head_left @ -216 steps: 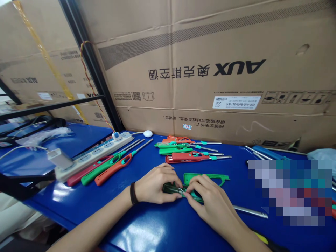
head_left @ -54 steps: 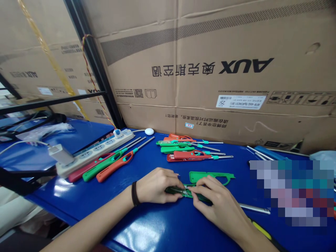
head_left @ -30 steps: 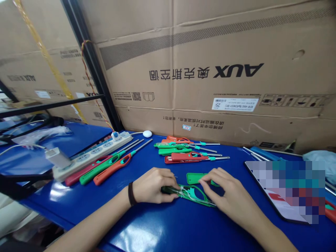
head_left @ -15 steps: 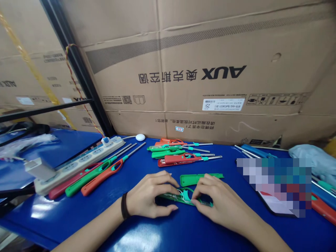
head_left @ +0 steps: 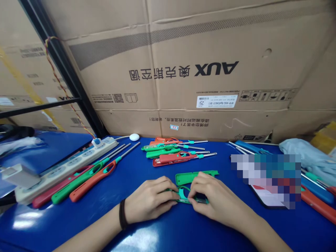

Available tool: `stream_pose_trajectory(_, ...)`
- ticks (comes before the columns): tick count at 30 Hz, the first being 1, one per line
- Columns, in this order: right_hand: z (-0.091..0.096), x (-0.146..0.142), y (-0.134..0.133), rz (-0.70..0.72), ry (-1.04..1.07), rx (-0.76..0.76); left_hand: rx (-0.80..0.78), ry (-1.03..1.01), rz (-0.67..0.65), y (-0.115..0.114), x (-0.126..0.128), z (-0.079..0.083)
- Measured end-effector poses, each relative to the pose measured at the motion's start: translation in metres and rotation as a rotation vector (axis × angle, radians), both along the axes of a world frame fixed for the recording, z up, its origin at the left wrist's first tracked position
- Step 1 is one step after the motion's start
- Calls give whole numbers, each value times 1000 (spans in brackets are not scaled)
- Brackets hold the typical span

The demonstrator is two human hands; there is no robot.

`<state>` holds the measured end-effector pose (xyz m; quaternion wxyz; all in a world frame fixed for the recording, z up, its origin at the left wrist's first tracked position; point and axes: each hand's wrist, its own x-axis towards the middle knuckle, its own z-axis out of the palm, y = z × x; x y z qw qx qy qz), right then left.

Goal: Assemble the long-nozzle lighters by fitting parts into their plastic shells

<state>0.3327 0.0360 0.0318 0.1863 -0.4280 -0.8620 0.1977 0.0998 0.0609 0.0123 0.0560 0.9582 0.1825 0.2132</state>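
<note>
A green stick lighter (head_left: 186,196) lay open on a blue table (head_left: 86,227), just in front of the person, with its teal trigger loop showing between the 2 hands. The left hand (head_left: 151,199) and right hand (head_left: 215,197) both closed on it from either side, fingers curled over the casing and clamped on it, with the fingertips of the 2 hands nearly meeting. Much of the lighter was hidden under them. A black wristband (head_left: 122,214) circled the left wrist.

A green casing half (head_left: 195,177) lay flat just beyond the lighter, close to the right hand. Farther beyond the lighter sat a loose group of red and green stick lighters (head_left: 170,154), and well to its left lay 3 more in red, green and orange (head_left: 86,185), beside a white power strip (head_left: 65,168). Well to the lighter's right, a blurred patch (head_left: 265,180) hid what lay there, and a pale blue cloth (head_left: 304,157) sat beyond it. Large cardboard boxes (head_left: 168,70) stood behind everything, past the far edge of the table.
</note>
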Motion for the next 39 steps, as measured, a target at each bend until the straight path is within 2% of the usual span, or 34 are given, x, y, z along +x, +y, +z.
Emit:
stream_pose_trajectory(9,4,12,2,-27,6,-22,-52,63,84,-4,4,0)
stream_pose_trajectory(16,8,8,-2,-58,-33,-53,-27,59,120,-8,9,-2)
stream_pose_trajectory(22,10,7,-4,-48,-36,-60,-92,53,156,-11,12,-2)
stream_pose_trajectory(30,11,5,-3,-53,-64,-62,-166,52,146,-9,12,-1)
stream_pose_trajectory(39,13,3,-6,-61,-54,-114,-167,46,130,-8,12,0)
